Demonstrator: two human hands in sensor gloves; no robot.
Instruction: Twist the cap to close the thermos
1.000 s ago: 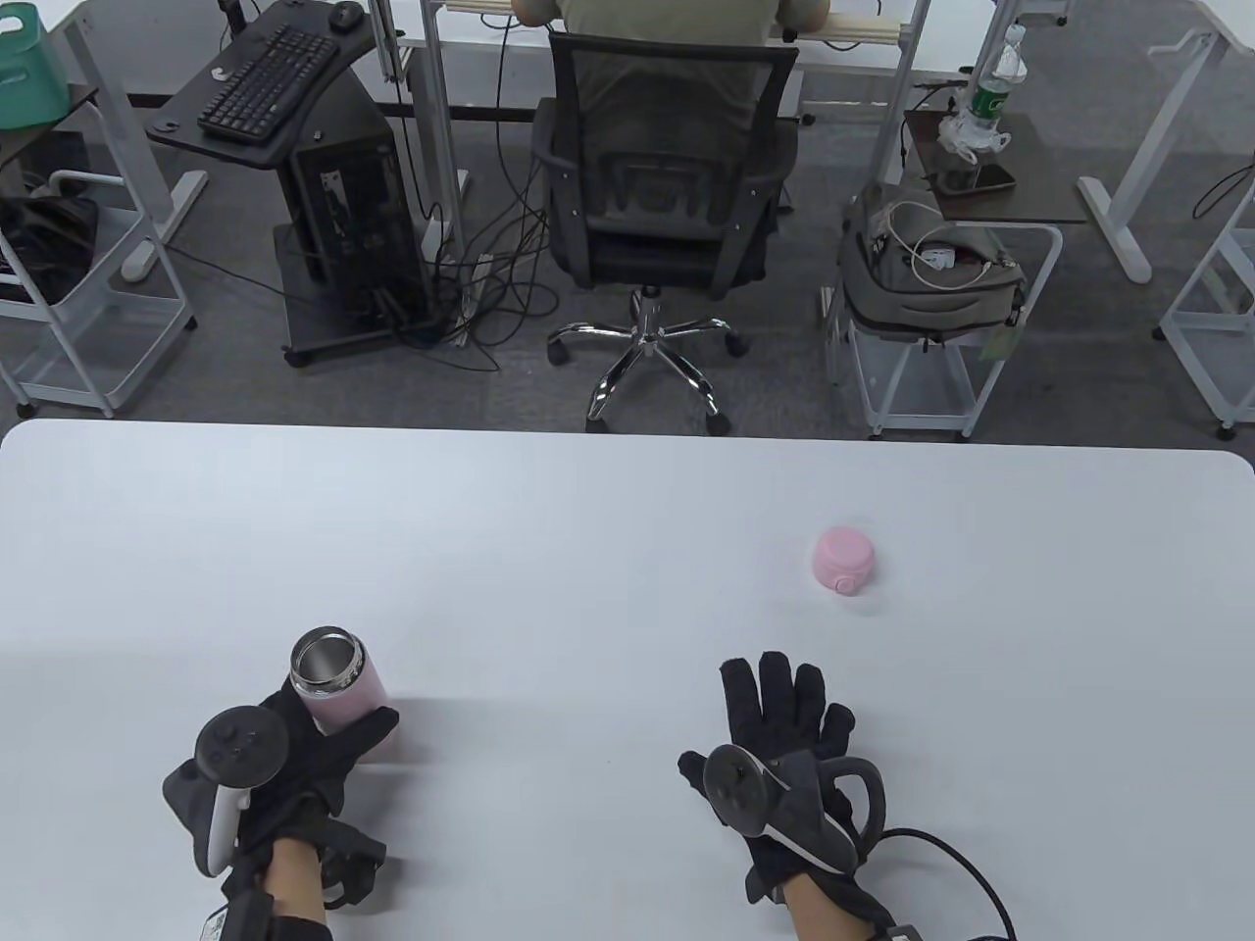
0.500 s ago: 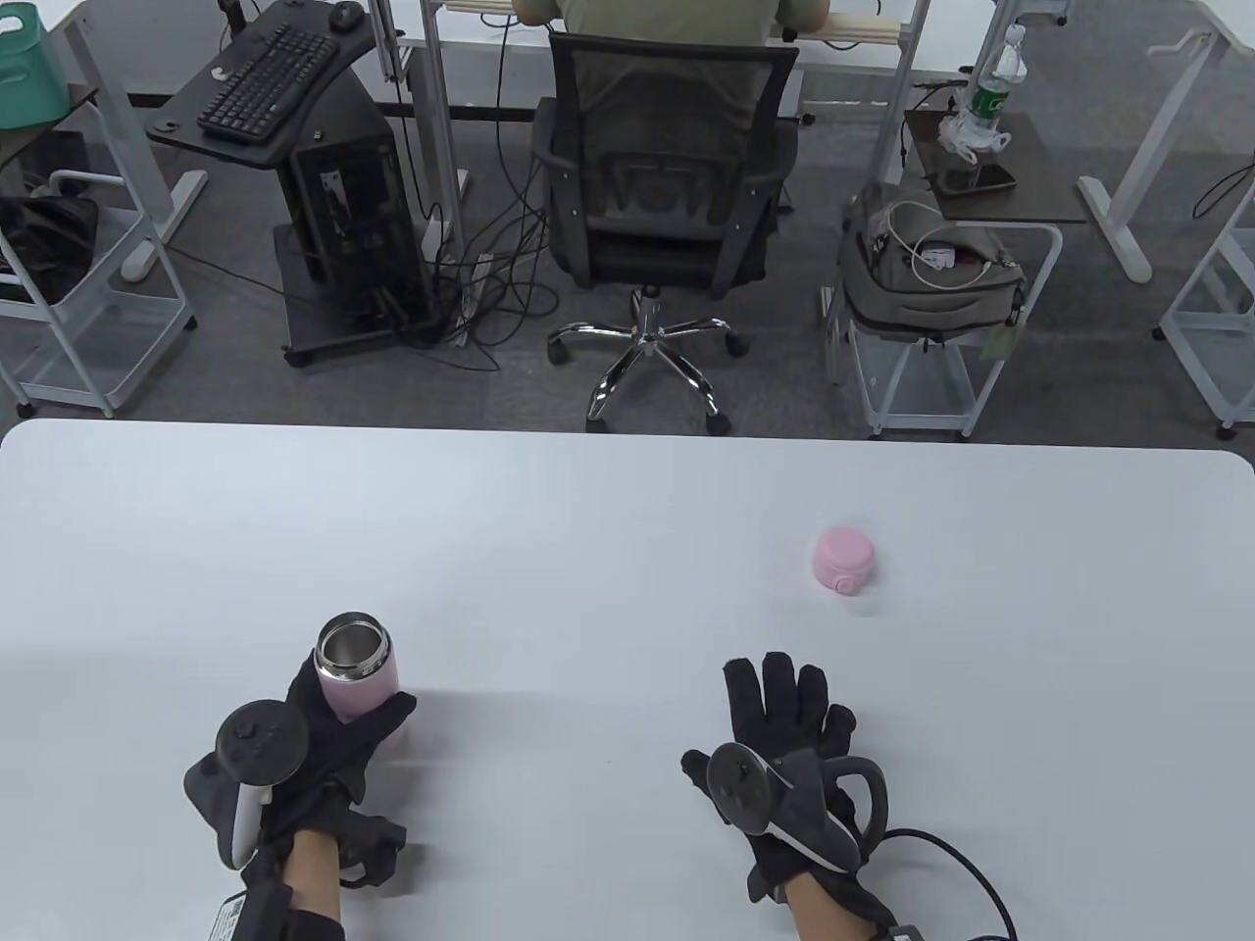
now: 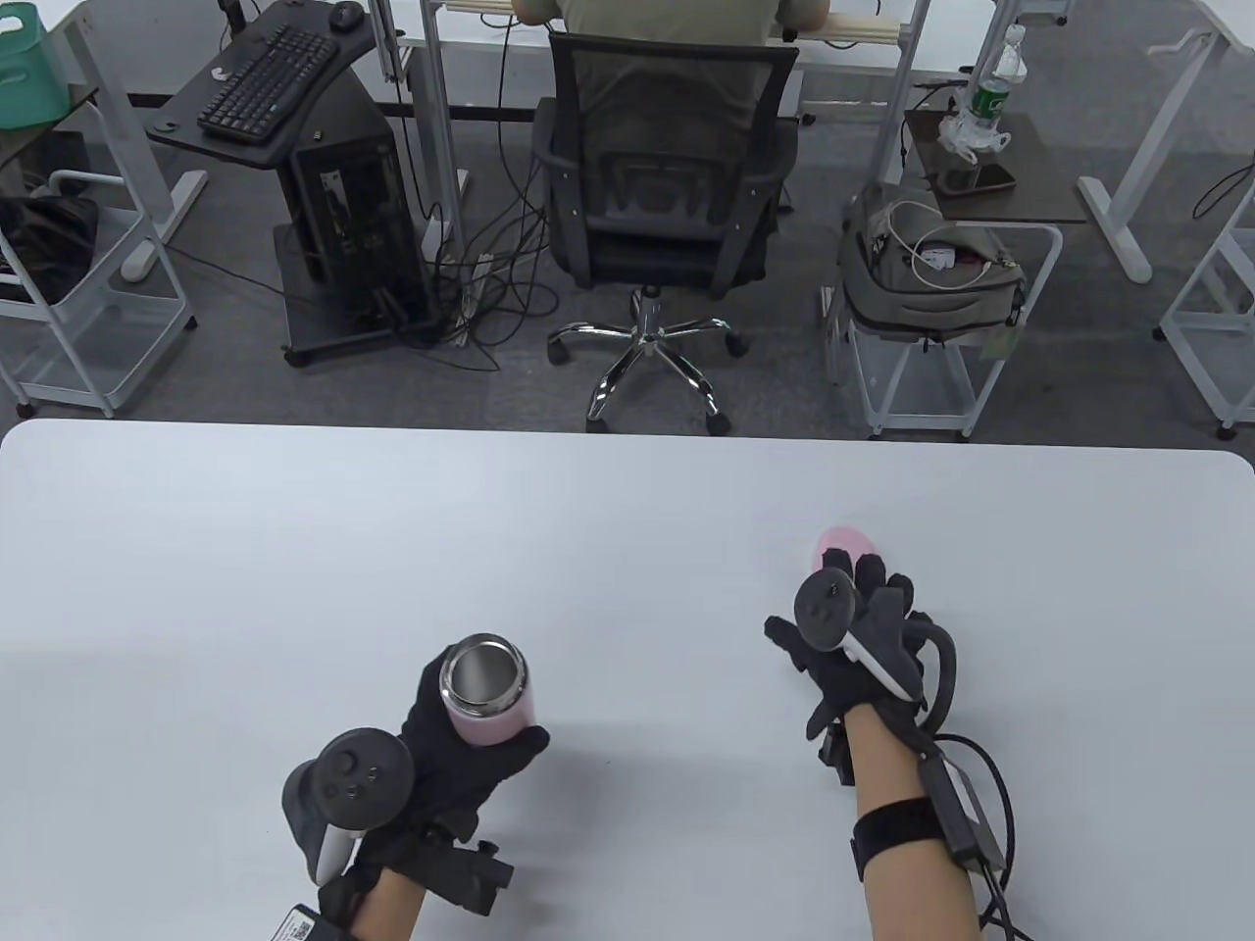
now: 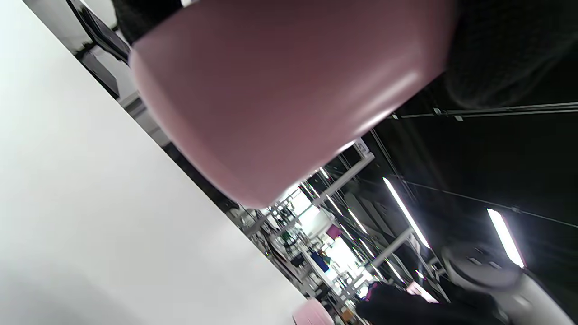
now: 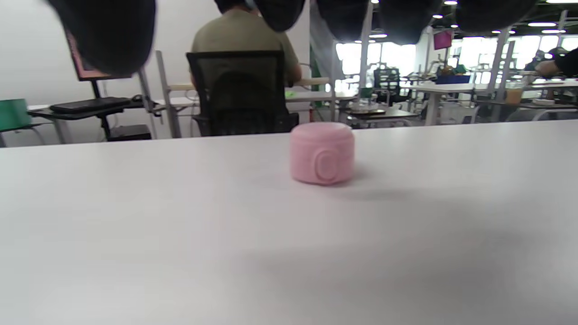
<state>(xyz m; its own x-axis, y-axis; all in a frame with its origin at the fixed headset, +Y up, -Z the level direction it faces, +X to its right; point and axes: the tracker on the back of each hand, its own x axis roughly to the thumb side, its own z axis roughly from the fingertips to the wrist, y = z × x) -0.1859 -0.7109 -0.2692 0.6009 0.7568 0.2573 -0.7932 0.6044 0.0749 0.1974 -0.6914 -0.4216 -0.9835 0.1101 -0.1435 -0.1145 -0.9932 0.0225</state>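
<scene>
My left hand grips the pink thermos around its body, upright, with its steel mouth open to the top. In the left wrist view the thermos fills the top of the frame and its base looks slightly off the white table. The pink cap stands on the table at mid right. My right hand hovers just in front of and over the cap with its fingers spread. In the right wrist view the cap stands free, and the fingertips hang above it without touching.
The table's far edge runs just beyond the cap. Behind it are an office chair with a seated person, a keyboard stand and a cart with a bag. A cable trails from my right wrist.
My left hand has carried the thermos to the right, toward the table's middle. My right hand has moved forward from resting flat on the table to just over the cap.
</scene>
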